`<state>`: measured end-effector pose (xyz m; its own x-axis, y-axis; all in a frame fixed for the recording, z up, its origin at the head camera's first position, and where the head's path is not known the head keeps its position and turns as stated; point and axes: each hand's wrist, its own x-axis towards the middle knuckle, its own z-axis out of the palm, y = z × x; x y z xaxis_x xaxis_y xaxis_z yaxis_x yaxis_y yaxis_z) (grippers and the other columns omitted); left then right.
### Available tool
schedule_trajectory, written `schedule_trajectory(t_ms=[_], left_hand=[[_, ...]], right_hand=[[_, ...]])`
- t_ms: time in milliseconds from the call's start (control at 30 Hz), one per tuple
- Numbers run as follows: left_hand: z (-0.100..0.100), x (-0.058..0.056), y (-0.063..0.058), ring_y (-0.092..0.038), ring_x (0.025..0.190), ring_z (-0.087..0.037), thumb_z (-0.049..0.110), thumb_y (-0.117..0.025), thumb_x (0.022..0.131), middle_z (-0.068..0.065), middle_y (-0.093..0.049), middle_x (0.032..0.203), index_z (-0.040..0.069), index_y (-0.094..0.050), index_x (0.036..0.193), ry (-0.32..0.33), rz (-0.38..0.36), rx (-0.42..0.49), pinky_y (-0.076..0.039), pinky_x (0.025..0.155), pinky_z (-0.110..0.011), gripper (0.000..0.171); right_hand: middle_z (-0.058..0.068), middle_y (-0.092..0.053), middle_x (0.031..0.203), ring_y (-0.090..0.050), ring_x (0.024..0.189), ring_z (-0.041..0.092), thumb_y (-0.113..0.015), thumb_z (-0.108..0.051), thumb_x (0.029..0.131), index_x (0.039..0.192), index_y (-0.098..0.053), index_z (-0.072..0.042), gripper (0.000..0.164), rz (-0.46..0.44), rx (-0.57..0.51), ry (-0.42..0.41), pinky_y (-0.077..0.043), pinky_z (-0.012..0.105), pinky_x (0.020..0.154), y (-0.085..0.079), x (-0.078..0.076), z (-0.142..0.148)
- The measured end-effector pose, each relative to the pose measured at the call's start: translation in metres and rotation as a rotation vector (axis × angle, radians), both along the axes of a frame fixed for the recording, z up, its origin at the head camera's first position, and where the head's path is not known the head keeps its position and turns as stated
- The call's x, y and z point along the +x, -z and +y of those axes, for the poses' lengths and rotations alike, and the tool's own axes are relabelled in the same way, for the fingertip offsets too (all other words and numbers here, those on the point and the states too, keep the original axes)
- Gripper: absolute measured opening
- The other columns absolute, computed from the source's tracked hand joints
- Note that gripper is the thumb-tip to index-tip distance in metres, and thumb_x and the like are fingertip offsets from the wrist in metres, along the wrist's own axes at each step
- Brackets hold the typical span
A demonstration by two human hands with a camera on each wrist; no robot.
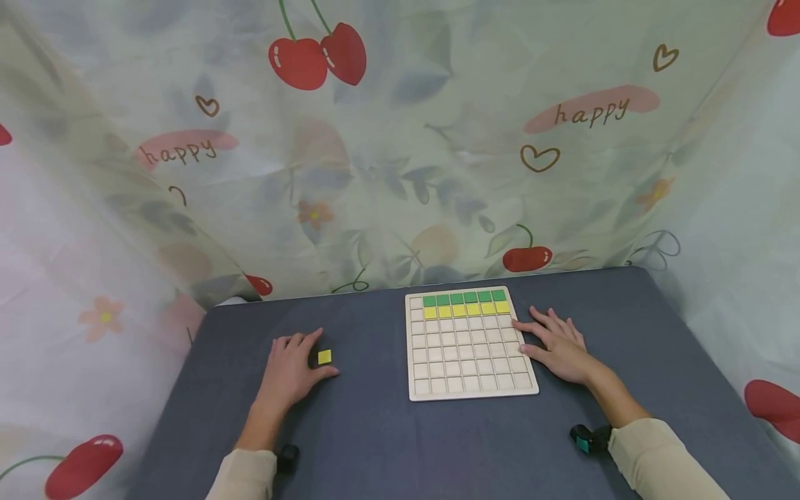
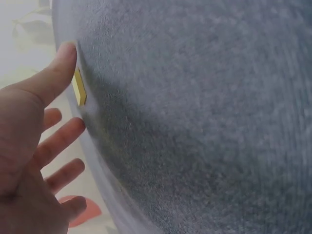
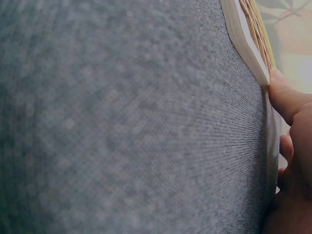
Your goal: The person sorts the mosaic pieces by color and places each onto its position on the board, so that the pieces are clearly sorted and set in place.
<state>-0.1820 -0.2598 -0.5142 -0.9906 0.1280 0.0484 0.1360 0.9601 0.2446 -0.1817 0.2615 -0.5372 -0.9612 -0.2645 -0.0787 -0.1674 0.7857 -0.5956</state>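
Observation:
A single yellow square tile [image 1: 324, 357] lies on the table to the left of a pale wooden grid board [image 1: 467, 355]. My left hand [image 1: 289, 369] is beside this tile, thumb and index finger spread on either side of it with gaps between. In the left wrist view the tile [image 2: 79, 88] shows just beyond the thumb. At the board's right edge, my right hand [image 1: 561, 353] touches the rim with its thumb and index finger, the other fingers loosely extended. Green tiles [image 1: 464, 298] fill most of the board's top row, with yellow tiles [image 1: 465, 310] directly below them.
A dark grey cloth covers the table [image 1: 369, 444]. Behind and at both sides hangs a printed curtain [image 1: 387, 173] with cherries and hearts. A black wrist device [image 1: 587, 439] sits by the right sleeve, and another dark device [image 1: 287, 459] by the left sleeve.

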Motion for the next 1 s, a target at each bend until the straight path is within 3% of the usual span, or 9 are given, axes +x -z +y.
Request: schedule_trajectory(t_ms=[233, 467, 767, 1000], left_hand=[[-0.003, -0.001, -0.002, -0.052, 0.126, -0.039, 0.044, -0.084, 0.082, -0.012, -0.067, 0.131, 0.015, -0.062, 0.142, -0.010, -0.018, 0.009, -0.041, 0.109, -0.060, 0.070], [-0.001, -0.002, -0.002, -0.056, 0.113, -0.034, 0.034, -0.084, 0.084, -0.006, -0.070, 0.113, 0.018, -0.079, 0.111, 0.010, -0.002, 0.009, -0.046, 0.100, -0.056, 0.032], [0.003, -0.006, -0.003, -0.055, 0.110, -0.032, 0.023, -0.085, 0.083, -0.005, -0.072, 0.102, 0.014, -0.074, 0.100, -0.053, -0.069, 0.089, -0.047, 0.095, -0.053, 0.022], [0.005, -0.010, -0.004, -0.054, 0.094, -0.024, 0.024, -0.082, 0.087, 0.001, -0.068, 0.090, 0.018, -0.070, 0.092, -0.022, -0.082, 0.162, -0.045, 0.085, -0.043, 0.015]], right_hand=[[0.022, -0.021, 0.168, -0.004, 0.155, 0.054, -0.060, -0.046, 0.101, 0.152, -0.050, -0.025, 0.056, 0.001, 0.003, 0.000, 0.002, 0.075, 0.118, 0.000, 0.000, 0.000], [0.022, -0.021, 0.169, -0.004, 0.155, 0.054, -0.060, -0.046, 0.101, 0.152, -0.049, -0.026, 0.056, 0.001, 0.008, 0.003, 0.002, 0.074, 0.119, 0.001, 0.000, 0.000], [0.022, -0.021, 0.169, -0.004, 0.155, 0.054, -0.060, -0.046, 0.101, 0.153, -0.049, -0.026, 0.056, 0.004, 0.005, 0.003, 0.002, 0.074, 0.119, 0.001, 0.000, 0.000], [0.022, -0.021, 0.169, -0.004, 0.155, 0.054, -0.060, -0.047, 0.101, 0.153, -0.049, -0.026, 0.056, 0.007, 0.007, 0.002, 0.002, 0.074, 0.118, 0.002, 0.000, 0.000]])
